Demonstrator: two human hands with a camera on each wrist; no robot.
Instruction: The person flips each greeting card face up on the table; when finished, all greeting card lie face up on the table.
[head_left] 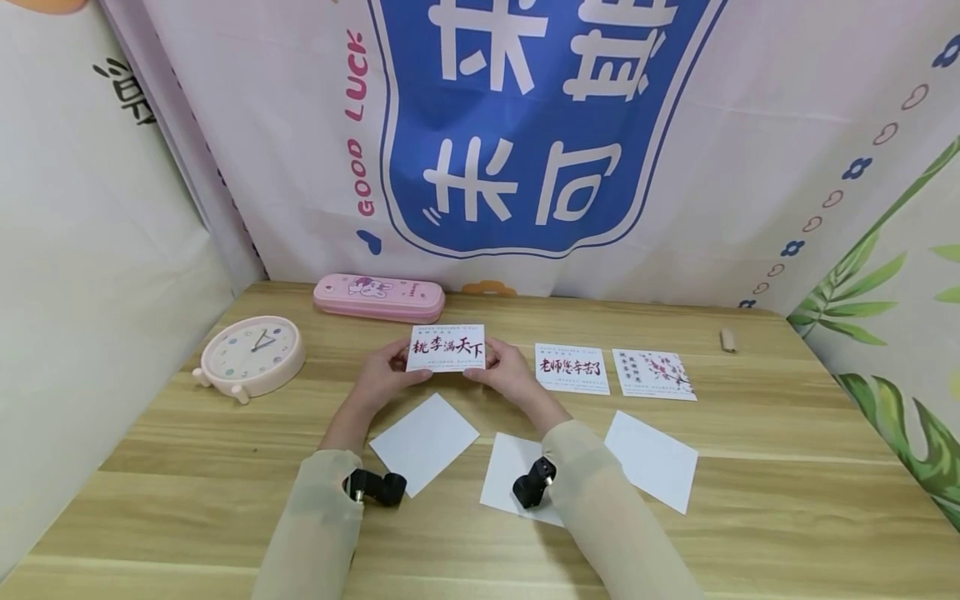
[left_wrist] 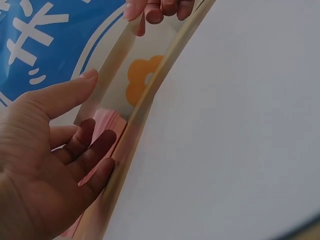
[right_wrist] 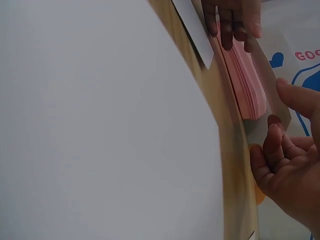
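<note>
A white card with dark red brush lettering (head_left: pixel 447 347) is held up between both hands in front of the pink case. My left hand (head_left: pixel 381 377) pinches its left edge, thumb on the printed face and fingers behind. On the opposite edge my right hand (head_left: pixel 510 372) pinches it the same way. In the left wrist view the left hand (left_wrist: pixel 47 155) shows its thumb and curled fingers at the card's edge. The right hand (right_wrist: pixel 292 160) appears likewise in the right wrist view. Below the hands lie blank white cards, one at left (head_left: pixel 424 443), one in the middle (head_left: pixel 517 475).
A pink pencil case (head_left: pixel 379 298) lies at the back, a pink alarm clock (head_left: pixel 253 356) at the left. Right of the hands lie a red-lettered card (head_left: pixel 572 369), a blossom-printed card (head_left: pixel 654 374) and another blank card (head_left: pixel 652 461). A small tan object (head_left: pixel 728 340) sits back right.
</note>
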